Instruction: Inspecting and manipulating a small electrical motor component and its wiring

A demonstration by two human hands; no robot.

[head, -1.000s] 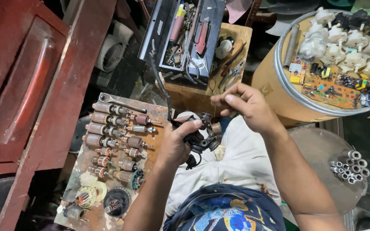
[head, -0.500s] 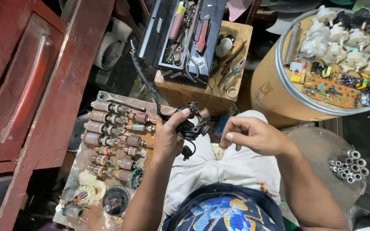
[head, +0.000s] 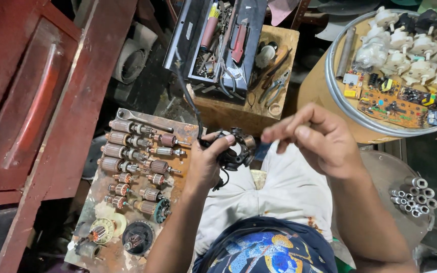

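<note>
Nearest the camera, over the person's lap in pale trousers (head: 284,197), the left hand (head: 206,164) is clenched around a small dark motor part (head: 234,149), thumb across its near face, with a thin black wire (head: 190,103) running off it toward the far side. The right hand (head: 319,139) hovers just to the right of it, fingers pinched around something small and dark, perhaps a blue-grey piece (head: 262,150); what exactly it holds cannot be told. The motor part looks stiff, fairly dense for its size, and its fine windings and wire seem fragile, so the outer metal body is probably the safest place to grip. To the left lies a worn board (head: 127,237) carrying rows of copper-wound rotors (head: 127,151). Farther off sit an open toolbox (head: 218,40) on a wooden crate (head: 274,55), and at far right a round tray (head: 340,96) of circuit boards (head: 390,103) and white parts.
</note>
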